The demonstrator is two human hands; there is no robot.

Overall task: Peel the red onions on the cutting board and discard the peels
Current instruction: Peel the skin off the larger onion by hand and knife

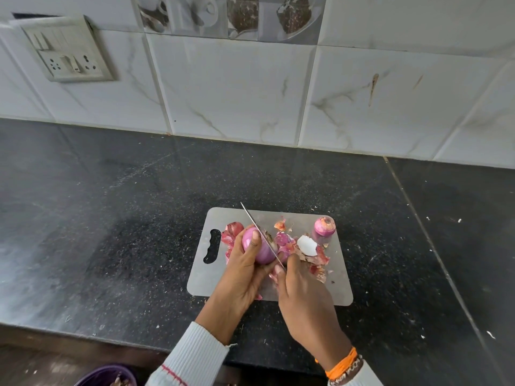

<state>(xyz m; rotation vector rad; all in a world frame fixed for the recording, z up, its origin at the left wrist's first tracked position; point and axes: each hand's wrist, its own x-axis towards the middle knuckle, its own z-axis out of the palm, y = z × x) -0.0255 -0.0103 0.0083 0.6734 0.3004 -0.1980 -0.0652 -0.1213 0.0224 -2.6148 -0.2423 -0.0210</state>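
Observation:
A grey cutting board (331,288) lies on the black counter. My left hand (242,274) grips a smooth pink-purple red onion (257,247) just above the board's left part. My right hand (301,299) holds a knife (260,234); its blade rests against the onion's right side and points up and left. A smaller red onion (324,226) with some skin on it stands at the board's far right corner. Loose red and white peels (308,247) lie scattered in the board's middle, and more peel (232,229) sits behind my left hand.
The black stone counter (111,218) runs to a tiled wall with a switch and socket plate (68,51) at upper left. A purple bowl (108,376) holding some peel shows below the counter's front edge. Small crumbs dot the counter at right.

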